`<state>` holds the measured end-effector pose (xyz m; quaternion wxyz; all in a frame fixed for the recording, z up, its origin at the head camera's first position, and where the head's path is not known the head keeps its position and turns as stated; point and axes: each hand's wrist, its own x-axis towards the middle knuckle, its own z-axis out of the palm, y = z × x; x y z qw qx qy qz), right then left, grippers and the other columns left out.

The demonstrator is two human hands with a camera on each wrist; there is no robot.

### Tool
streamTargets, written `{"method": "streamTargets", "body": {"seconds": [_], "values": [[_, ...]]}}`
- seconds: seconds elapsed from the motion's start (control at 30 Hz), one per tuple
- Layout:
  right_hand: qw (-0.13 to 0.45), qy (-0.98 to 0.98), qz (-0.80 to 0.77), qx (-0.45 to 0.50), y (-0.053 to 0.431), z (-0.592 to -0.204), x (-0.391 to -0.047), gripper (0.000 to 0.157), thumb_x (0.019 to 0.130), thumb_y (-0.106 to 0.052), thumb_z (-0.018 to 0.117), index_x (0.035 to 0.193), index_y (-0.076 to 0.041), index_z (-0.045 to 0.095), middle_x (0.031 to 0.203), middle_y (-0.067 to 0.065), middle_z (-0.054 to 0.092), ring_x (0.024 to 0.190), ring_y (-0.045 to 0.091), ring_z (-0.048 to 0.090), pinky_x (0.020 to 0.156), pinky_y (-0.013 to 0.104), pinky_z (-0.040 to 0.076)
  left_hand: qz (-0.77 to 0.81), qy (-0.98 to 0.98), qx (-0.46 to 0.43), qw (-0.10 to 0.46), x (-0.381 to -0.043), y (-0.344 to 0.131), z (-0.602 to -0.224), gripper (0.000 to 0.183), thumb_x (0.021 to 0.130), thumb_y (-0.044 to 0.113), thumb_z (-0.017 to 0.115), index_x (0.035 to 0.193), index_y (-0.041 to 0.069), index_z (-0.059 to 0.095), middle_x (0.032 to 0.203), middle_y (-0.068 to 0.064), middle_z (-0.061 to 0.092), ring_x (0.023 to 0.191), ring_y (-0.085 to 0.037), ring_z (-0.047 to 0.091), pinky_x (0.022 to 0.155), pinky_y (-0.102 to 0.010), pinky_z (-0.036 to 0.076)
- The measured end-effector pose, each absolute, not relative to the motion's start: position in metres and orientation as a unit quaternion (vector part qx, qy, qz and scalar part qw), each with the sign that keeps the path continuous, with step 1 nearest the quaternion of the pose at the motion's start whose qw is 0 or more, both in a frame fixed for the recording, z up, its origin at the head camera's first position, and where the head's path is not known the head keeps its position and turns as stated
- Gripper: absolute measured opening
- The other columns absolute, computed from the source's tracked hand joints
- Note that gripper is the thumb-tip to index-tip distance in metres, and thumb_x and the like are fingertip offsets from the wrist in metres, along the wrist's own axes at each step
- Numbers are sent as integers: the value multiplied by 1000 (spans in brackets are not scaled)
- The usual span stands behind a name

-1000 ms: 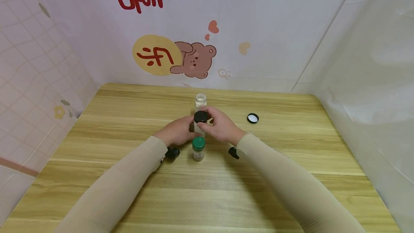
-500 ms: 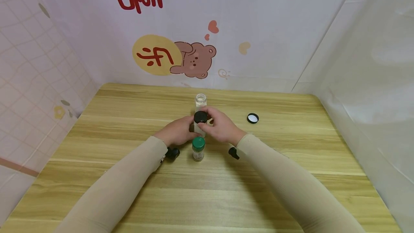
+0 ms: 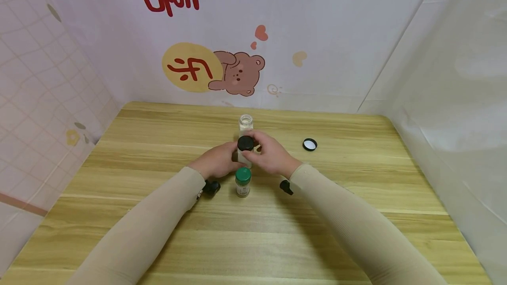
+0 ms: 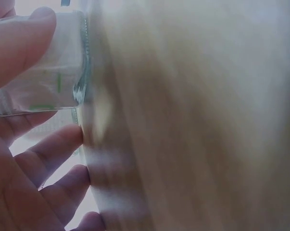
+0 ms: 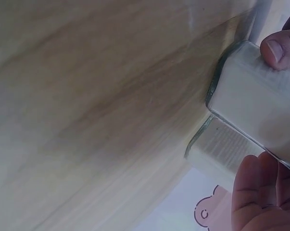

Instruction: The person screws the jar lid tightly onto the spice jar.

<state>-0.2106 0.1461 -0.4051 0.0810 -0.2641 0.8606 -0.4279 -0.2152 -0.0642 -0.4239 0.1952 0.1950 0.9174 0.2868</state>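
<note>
Between my hands stands a square glass spice jar [image 3: 244, 158] of white powder, its black cap [image 3: 245, 143] on top. My left hand [image 3: 219, 159] holds the jar low, its thumb on the glass in the left wrist view. Thumb and fingers of my right hand [image 3: 271, 155] grip around the cap; in the right wrist view the thumb lies high on the jar [image 5: 255, 101]. Directly behind, an uncapped glass jar [image 3: 246, 123] stands upright, partly hidden by the right fingers. In front is a smaller jar with a green cap [image 3: 243, 176].
A loose black lid [image 3: 310, 144] lies on the wooden table [image 3: 253, 241] to the right, white inside facing up. White printed sheets hang along the table's back and sides. Black wrist cameras sit under both sleeves.
</note>
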Motion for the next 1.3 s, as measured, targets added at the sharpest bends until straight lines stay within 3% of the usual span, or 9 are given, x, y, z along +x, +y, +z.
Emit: {"method": "streamTargets", "body": {"seconds": [0.1,0.33,0.6,0.93,1.17,1.3], "values": [[84,861,-429,-259,146,-404,-210,38,102,-21,71,137,-12,59,126,5,66,112,21,61,94,40,51,288,917,194,195,-215,-64,-424,64,100,41,74,157,36,46,157,-5,54,145,-31,52,119,-56,42],[80,862,-425,-262,147,-404,-209,56,101,-20,72,151,-8,51,133,8,65,117,23,62,98,46,54,282,919,200,190,-216,-64,-425,68,99,42,74,159,34,44,158,-6,53,145,-31,52,120,-55,41],[68,862,-424,-270,147,-405,-210,39,102,-22,71,138,-11,60,126,7,67,112,22,61,94,45,53,278,920,205,188,-216,-64,-426,67,100,42,73,159,33,44,156,-6,55,142,-31,55,117,-55,44],[76,860,-423,-275,148,-406,-212,51,103,-19,68,150,-6,53,131,9,65,116,24,61,96,45,55,272,922,211,178,-217,-64,-426,67,99,40,75,159,32,45,146,-5,61,129,-27,61,112,-52,48],[75,860,-427,-269,148,-407,-211,42,103,-21,69,143,-12,58,127,5,66,113,21,61,92,36,52,270,922,211,178,-217,-64,-426,66,99,40,75,158,32,46,144,-5,62,126,-27,62,110,-51,49],[76,857,-432,-270,149,-409,-212,42,102,-21,70,141,-13,58,127,6,66,113,21,61,91,34,52,272,921,212,179,-217,-64,-426,67,99,40,75,159,33,45,149,-6,59,133,-29,60,114,-53,47]]}}
